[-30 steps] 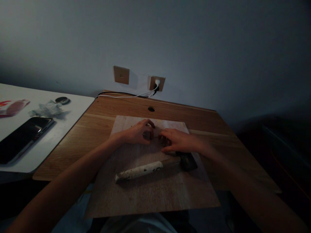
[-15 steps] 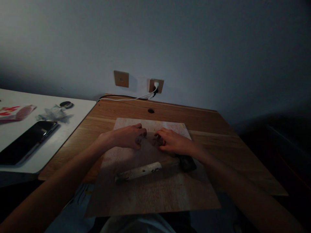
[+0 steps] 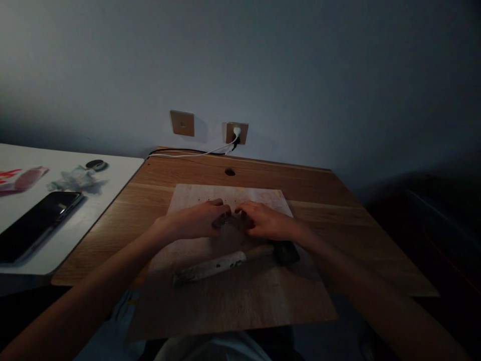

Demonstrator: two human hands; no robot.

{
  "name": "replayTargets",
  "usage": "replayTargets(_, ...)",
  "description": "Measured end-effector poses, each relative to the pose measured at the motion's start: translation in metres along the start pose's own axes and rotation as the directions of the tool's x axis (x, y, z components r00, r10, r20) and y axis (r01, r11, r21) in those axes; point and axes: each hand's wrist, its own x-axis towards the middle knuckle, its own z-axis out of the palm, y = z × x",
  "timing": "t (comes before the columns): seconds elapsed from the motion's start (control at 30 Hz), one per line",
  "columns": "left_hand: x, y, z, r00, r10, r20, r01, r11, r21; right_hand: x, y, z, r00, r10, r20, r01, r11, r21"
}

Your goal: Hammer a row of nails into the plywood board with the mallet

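Both hands rest close together on a pale wooden board (image 3: 233, 296) that lies on the wooden desk (image 3: 330, 210). My left hand (image 3: 199, 220) has its fingers curled, pinching a small dark object (image 3: 230, 220) that I cannot make out. My right hand (image 3: 265, 221) is curled against the same spot, fingertips touching the left hand's. Just in front of the hands lies a hammer (image 3: 225, 263) with a worn whitish handle and a dark head, untouched by either hand.
A white table (image 3: 97, 185) adjoins the desk on the left and bears a dark phone (image 3: 35, 223), crumpled wrapping (image 3: 73, 178), a red packet (image 3: 22, 178) and a small dark disc (image 3: 96, 164). A white cable (image 3: 188, 153) runs to a wall socket (image 3: 236, 133). Darkness fills the right side.
Both hands drew a little nearer to me on the board and stayed pressed together on the small object. The hammer has not moved.
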Motion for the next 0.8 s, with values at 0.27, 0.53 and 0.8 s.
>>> replayTargets(0.27,0.001,-0.011,0.008,0.995,0.041,-0.095,-0.043,0.999,-0.017,0.0,-0.004,-0.007,1.0,-0.003,-0.001,0.003,1.0,0.001)
replayTargets(0.53,0.013,-0.004,0.008,0.993,0.101,-0.06,-0.104,0.994,-0.04,-0.006,-0.018,-0.018,0.976,0.102,0.19,-0.071,0.984,-0.163)
replayTargets(0.8,0.007,-0.006,0.007,0.988,0.093,-0.12,-0.106,0.989,-0.105,-0.011,-0.013,-0.03,0.97,0.186,0.155,-0.151,0.965,-0.212)
